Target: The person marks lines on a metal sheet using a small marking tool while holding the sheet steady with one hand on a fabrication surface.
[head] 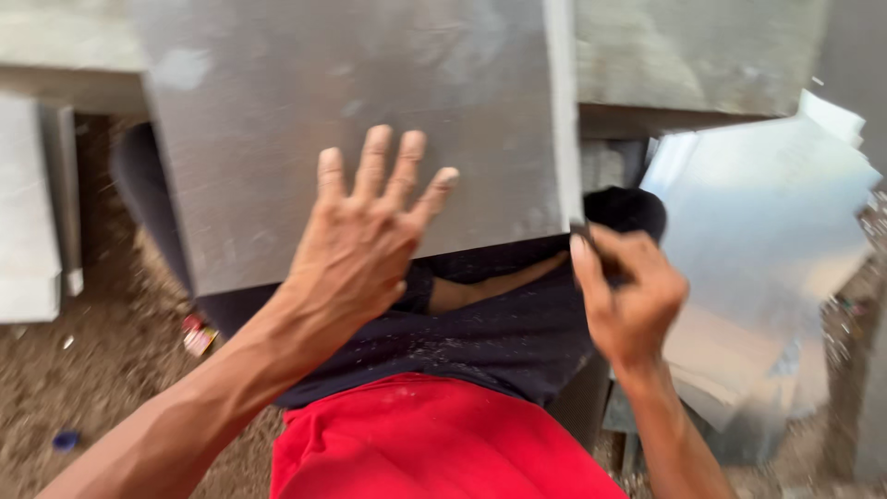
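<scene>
A grey metal sheet (277, 111) with a folded-up right edge rests over my lap, on dark trousers below a red shirt. My left hand (365, 240) lies flat on the sheet's near edge, fingers spread. My right hand (628, 296) is closed around a small dark object at the sheet's near right corner; blur hides what the object is.
A stack of shiny cut metal sheets (767, 240) leans at the right. More grey sheet pieces (32, 212) lie at the left. The ground (83, 370) is bare dirt with small bits of litter, one red (199, 337) and one blue (65, 441).
</scene>
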